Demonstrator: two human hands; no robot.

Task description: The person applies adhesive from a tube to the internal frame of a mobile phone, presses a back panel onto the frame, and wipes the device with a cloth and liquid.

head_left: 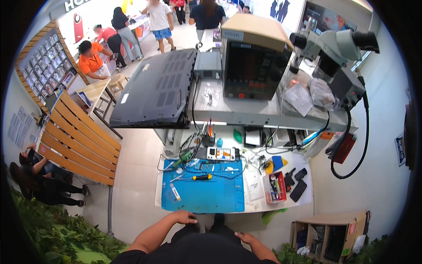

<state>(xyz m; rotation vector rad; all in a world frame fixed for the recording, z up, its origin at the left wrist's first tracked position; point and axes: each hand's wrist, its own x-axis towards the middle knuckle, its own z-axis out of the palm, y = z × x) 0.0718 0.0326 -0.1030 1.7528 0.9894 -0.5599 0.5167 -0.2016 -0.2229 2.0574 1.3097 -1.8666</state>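
Observation:
My left hand (187, 218) hovers just below the front edge of the blue repair mat (202, 192), fingers loosely apart and holding nothing visible. My right hand (245, 237) rests by my right thigh, its fingers partly hidden. On the mat lie a yellow-and-black screwdriver (202, 177), a small white tube (175, 191) and small parts. A phone-like device (220, 154) with an exposed inside sits at the mat's back edge, near tools and cables. To the right are a red box of small items (276, 187) and dark phone-shaped objects (298, 191).
An upper shelf (263, 118) holds an upturned laptop (151, 88), a boxy instrument (250, 72) and a microscope (329, 48). A wooden slatted bench (79, 141) stands left, with two people (37, 189) beside it. Others stand beyond, one in orange (90, 61). A cardboard cabinet (327, 235) sits lower right.

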